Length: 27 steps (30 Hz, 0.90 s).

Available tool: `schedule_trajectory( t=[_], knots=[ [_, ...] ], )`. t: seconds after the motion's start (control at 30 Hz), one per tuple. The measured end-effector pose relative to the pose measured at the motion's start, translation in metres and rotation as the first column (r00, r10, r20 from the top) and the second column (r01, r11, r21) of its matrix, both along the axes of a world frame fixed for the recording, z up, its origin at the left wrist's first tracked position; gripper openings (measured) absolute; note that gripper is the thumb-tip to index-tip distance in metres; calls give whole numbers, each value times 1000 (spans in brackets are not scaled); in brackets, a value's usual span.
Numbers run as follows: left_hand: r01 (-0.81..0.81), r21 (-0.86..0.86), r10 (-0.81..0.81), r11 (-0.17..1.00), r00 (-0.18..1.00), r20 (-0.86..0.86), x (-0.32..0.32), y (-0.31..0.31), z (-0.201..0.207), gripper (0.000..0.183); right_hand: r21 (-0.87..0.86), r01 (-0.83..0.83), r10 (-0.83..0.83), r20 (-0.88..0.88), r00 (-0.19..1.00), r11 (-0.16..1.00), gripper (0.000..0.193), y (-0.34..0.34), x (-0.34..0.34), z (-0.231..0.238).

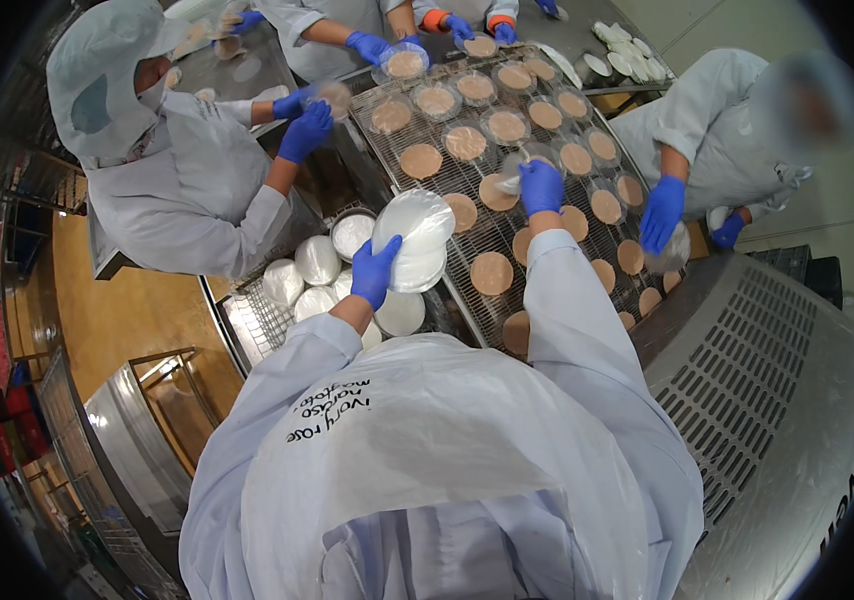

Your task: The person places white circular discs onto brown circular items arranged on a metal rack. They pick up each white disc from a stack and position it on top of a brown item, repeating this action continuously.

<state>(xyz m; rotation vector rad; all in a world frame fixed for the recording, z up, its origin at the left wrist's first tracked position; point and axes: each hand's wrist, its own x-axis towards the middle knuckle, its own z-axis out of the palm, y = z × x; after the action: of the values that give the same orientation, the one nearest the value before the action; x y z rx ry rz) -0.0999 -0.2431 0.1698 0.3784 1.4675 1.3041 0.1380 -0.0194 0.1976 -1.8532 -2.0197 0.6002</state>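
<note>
My left hand [375,272], in a blue glove, is closed on a stack of round clear plastic sheets [415,225], held at the left edge of the wire mesh belt [455,278]. Out over the belt, my gloved right hand [541,187] is closed on the edge of a single clear plastic disc [511,184], partly hidden by the fingers. Right under it lies a round pinkish-tan patty [496,193]. Several similar patties, such as a bare one [492,273], are spread over the mesh. Some farther ones, like this covered patty [466,143], have clear discs over them.
Stacks of plastic discs [318,260] stand in a tray at my left. A co-worker [182,160] at the left handles a patty. Another co-worker's gloved hand [663,214] reaches in from the right, and more hands work at the far end. A slotted metal housing [747,370] borders the belt.
</note>
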Motion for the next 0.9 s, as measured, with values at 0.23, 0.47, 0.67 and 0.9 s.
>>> schedule_trajectory(
  t=[0.23, 0.47, 0.67, 0.9],
  knots=[
    [-60, -3, 60, 998, 998, 5, 40, -2, 33, 44, -185, -129, 20, -501, 865, 974, 45, -43, 21, -48],
    [-4, 48, -1, 999, 995, 104, 69, 33, 56, 44, 180, 59, -79, 107, 991, 982, 22, 15, 148, -1],
    [40, 86, -42, 995, 999, 16, 117, 61, 55, 45, 165, -174, 224, -363, 905, 971, 34, -24, 63, 39],
    [24, 66, -24, 998, 1000, -1, 140, 53, 73, 47, 297, -305, 257, 191, 947, 905, 38, 47, 75, -46]
  ],
)
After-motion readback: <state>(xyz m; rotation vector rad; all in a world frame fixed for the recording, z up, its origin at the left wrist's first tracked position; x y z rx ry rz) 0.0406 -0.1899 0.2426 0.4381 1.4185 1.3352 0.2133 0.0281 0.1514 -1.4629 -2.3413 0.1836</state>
